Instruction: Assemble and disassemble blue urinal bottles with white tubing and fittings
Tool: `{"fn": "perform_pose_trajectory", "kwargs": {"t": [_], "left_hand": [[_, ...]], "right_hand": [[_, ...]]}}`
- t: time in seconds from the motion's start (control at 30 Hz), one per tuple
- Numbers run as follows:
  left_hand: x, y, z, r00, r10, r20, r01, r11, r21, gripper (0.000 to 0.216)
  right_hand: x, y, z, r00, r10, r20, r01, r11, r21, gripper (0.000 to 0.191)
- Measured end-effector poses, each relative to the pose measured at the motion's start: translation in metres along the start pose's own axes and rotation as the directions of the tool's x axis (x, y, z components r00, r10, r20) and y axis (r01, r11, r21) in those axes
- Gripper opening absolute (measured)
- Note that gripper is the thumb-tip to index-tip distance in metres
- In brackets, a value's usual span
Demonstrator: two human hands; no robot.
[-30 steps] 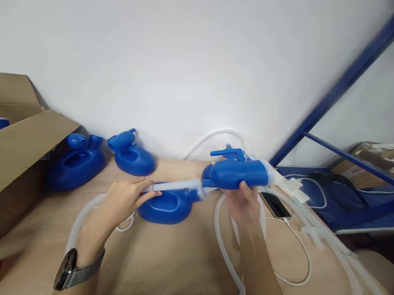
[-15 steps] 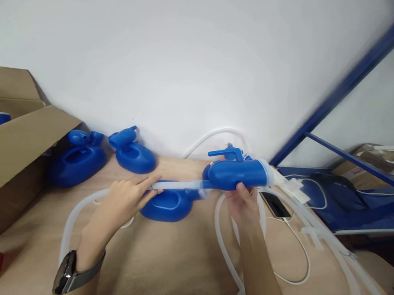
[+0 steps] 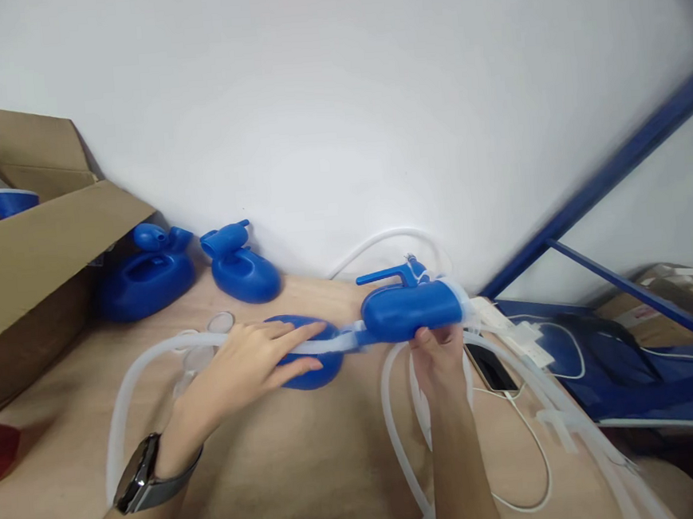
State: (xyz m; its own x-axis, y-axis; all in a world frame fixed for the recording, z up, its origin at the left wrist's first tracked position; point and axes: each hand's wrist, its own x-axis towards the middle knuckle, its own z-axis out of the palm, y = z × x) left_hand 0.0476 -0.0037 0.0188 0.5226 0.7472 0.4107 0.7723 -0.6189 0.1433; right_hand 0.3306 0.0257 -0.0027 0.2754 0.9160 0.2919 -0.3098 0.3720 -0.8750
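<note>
My right hand (image 3: 438,356) grips a blue plastic container with a handle (image 3: 410,309) from below, holding it above the table. A translucent tube (image 3: 323,345) runs from its left end. My left hand (image 3: 250,367) lies over that tube with the fingers stretched out along it, a watch on the wrist. Under the tube, a second blue container (image 3: 307,368) rests on the wooden table (image 3: 291,472).
Two more blue containers (image 3: 144,275) (image 3: 243,272) stand by the white wall. An open cardboard box (image 3: 28,252) is at the left. Loose tubing (image 3: 403,447), a phone (image 3: 490,368) with a white cable and a blue metal frame (image 3: 603,167) lie to the right.
My left hand has slid right along the tube and its fingers have opened out flat. The held container has dipped slightly; the view has shifted a little.
</note>
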Motion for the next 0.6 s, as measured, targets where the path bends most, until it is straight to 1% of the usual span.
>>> {"fn": "perform_pose_trajectory", "kwargs": {"t": [0.1,0.17,0.2,0.27,0.33,0.47,0.6], "left_hand": [[0.001,-0.004,0.003,1.000,0.018,-0.008,-0.018,1.000,0.023,0.041],[0.000,-0.003,0.003,0.999,0.044,-0.025,-0.043,0.998,0.039,0.042],[0.000,-0.002,0.002,0.998,0.058,-0.035,-0.057,0.997,0.046,0.044],[-0.001,0.001,-0.001,0.995,0.085,-0.055,-0.082,0.995,0.054,0.047],[-0.002,0.005,-0.004,0.990,0.119,-0.082,-0.113,0.991,0.075,0.043],[-0.002,0.012,-0.011,0.965,0.211,-0.157,-0.194,0.974,0.114,0.031],[-0.004,0.021,-0.016,0.931,0.244,-0.270,-0.236,0.970,0.064,0.027]], "right_hand": [[0.004,-0.003,-0.011,1.000,-0.006,0.029,0.010,0.988,-0.155,0.101],[0.005,-0.009,-0.016,0.996,-0.001,0.088,0.021,0.973,-0.229,0.111],[0.005,-0.012,-0.017,0.992,0.013,0.126,0.022,0.962,-0.271,0.112],[0.003,-0.021,-0.020,0.977,0.061,0.205,0.018,0.931,-0.364,0.103],[0.000,-0.029,-0.021,0.960,0.078,0.268,0.045,0.904,-0.425,0.090],[-0.008,-0.041,-0.022,0.947,-0.017,0.321,0.159,0.892,-0.422,0.085],[-0.015,-0.043,-0.018,0.944,-0.082,0.319,0.193,0.924,-0.332,0.082]]}}
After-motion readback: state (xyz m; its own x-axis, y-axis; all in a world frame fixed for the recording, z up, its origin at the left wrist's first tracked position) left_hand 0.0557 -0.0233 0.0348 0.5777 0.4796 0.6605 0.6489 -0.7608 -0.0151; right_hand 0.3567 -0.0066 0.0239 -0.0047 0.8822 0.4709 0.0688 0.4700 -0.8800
